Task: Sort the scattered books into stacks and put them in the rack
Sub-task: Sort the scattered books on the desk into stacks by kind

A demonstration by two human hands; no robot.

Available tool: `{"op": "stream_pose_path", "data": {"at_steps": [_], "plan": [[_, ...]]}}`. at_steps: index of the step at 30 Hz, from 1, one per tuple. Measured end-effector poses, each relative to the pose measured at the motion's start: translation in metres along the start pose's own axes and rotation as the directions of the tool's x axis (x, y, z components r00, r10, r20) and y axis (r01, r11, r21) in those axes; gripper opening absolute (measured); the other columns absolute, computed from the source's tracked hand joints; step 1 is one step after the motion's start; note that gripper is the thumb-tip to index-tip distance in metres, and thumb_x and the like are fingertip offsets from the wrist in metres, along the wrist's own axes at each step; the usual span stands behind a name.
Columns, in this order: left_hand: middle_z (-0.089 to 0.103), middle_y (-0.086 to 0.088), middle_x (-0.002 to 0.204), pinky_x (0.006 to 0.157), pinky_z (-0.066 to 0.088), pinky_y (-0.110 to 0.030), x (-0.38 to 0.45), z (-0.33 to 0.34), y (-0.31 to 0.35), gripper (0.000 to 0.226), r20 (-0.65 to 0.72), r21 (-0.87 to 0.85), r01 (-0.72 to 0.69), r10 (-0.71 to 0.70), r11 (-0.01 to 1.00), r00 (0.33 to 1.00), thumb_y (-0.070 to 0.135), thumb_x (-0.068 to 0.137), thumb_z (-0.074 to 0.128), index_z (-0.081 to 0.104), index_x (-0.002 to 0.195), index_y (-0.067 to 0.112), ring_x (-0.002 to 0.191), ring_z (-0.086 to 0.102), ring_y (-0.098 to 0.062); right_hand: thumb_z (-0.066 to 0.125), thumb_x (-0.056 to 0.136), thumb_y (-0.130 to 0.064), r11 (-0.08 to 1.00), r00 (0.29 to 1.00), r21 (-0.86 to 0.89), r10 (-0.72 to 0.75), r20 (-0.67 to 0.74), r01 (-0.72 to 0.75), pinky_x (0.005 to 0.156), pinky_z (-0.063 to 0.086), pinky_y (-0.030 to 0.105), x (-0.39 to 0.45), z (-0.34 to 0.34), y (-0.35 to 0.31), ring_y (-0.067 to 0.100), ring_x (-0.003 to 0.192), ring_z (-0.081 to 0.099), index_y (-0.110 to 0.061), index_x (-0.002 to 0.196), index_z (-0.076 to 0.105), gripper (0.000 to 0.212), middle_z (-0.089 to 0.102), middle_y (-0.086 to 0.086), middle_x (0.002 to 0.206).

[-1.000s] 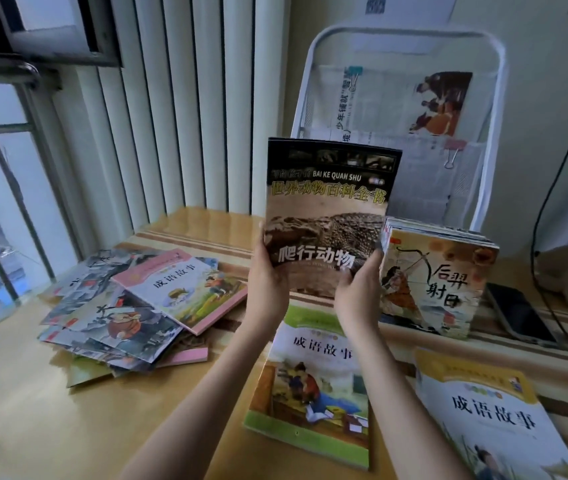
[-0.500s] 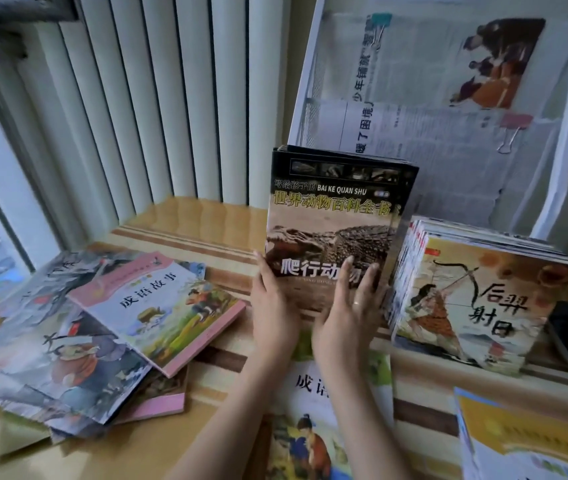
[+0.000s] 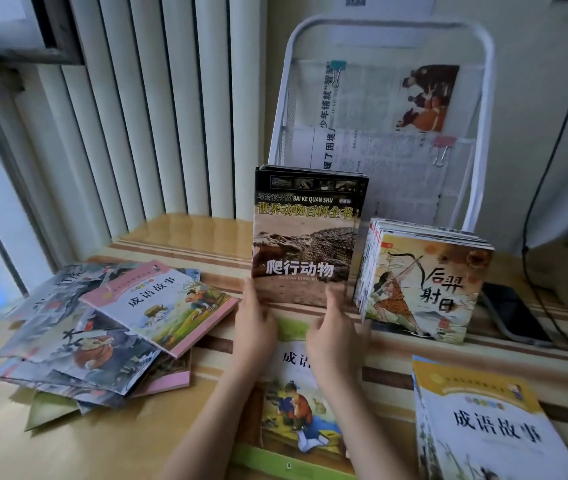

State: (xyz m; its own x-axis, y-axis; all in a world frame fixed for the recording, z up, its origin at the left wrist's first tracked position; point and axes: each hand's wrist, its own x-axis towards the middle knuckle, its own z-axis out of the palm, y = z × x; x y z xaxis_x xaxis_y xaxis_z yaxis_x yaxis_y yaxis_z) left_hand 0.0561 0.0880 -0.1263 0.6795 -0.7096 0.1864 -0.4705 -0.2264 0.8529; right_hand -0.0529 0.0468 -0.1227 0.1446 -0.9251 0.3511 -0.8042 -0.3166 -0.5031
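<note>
My fingers (image 3: 331,299) lay straight and relaxed. My left hand (image 3: 254,323) and right hand (image 3: 336,336) touched the lower corners of the crocodile book (image 3: 305,237), gripping nothing. That book stood upright on the tabletop (image 3: 185,237), before the white rack (image 3: 384,123). A standing stack (image 3: 421,285) stood just beside it; scattered books (image 3: 102,327) lay at left.

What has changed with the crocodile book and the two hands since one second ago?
The crocodile book went down from the air and now stands upright on the table. The left hand and right hand loosened from a grip to a fingertip touch at its lower edge. The archer-cover stack stayed.
</note>
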Motion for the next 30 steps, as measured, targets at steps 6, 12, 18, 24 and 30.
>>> {"op": "stream_pose_path", "data": {"at_steps": [6,12,18,24,30], "plan": [[0.05,-0.01,0.138,0.1,0.04,-0.03,-0.039,-0.021,0.007,0.058,0.152,-0.246,0.124,-0.088,0.961,0.985,0.004,0.091,0.053,0.032,0.145,0.012,0.122,0.051,-0.022,0.043,0.095,-0.036,0.992,0.958,-0.104,0.102,0.269,-0.076,0.115,0.01,0.051,-0.036,-0.024,0.015,0.032,0.144,0.011,-0.027,0.15,0.005,0.068,0.014,0.006,0.158],[0.059,-0.019,0.125,0.104,0.041,-0.038,-0.053,-0.038,0.004,0.045,0.281,-0.64,0.392,-0.275,0.661,0.92,-0.003,0.084,0.061,0.052,0.128,0.0,0.113,0.058,-0.027,0.052,0.091,-0.027,0.994,0.963,0.098,0.022,0.269,-0.05,0.115,0.021,0.044,-0.045,-0.026,0.019,0.03,0.141,0.021,-0.027,0.146,0.022,0.063,0.028,-0.002,0.153],[0.067,-0.007,0.097,0.059,0.053,-0.019,-0.082,-0.042,0.018,0.046,0.344,-0.515,0.277,-0.1,0.811,0.933,-0.002,0.091,0.054,0.048,0.132,0.019,0.069,0.068,-0.008,0.06,0.089,-0.02,0.95,0.976,0.306,-0.012,0.219,-0.058,0.11,0.033,0.043,-0.052,-0.044,0.025,0.027,0.137,0.031,-0.024,0.141,0.033,0.06,0.04,-0.002,0.145],[0.059,-0.019,0.126,0.075,0.057,-0.036,-0.08,-0.044,0.041,0.049,0.333,-0.701,0.378,-0.191,0.605,0.923,0.0,0.09,0.056,0.05,0.136,0.016,0.094,0.064,-0.031,0.052,0.093,-0.037,0.892,0.971,0.448,-0.153,0.183,0.056,0.069,0.057,0.034,-0.043,-0.085,0.027,0.022,0.084,0.065,-0.035,0.131,0.051,0.038,0.045,-0.004,0.142],[0.063,-0.016,0.111,0.067,0.054,-0.031,-0.106,0.002,0.097,0.049,0.471,-0.658,0.43,-0.107,0.618,0.876,0.002,0.096,0.048,0.039,0.142,0.017,0.076,0.06,-0.022,0.052,0.092,-0.034,0.985,0.986,-0.052,-0.164,-0.005,0.163,0.092,0.044,0.035,-0.018,-0.153,0.056,0.029,0.122,0.049,-0.033,0.118,0.063,0.028,0.043,-0.006,0.145]]}}
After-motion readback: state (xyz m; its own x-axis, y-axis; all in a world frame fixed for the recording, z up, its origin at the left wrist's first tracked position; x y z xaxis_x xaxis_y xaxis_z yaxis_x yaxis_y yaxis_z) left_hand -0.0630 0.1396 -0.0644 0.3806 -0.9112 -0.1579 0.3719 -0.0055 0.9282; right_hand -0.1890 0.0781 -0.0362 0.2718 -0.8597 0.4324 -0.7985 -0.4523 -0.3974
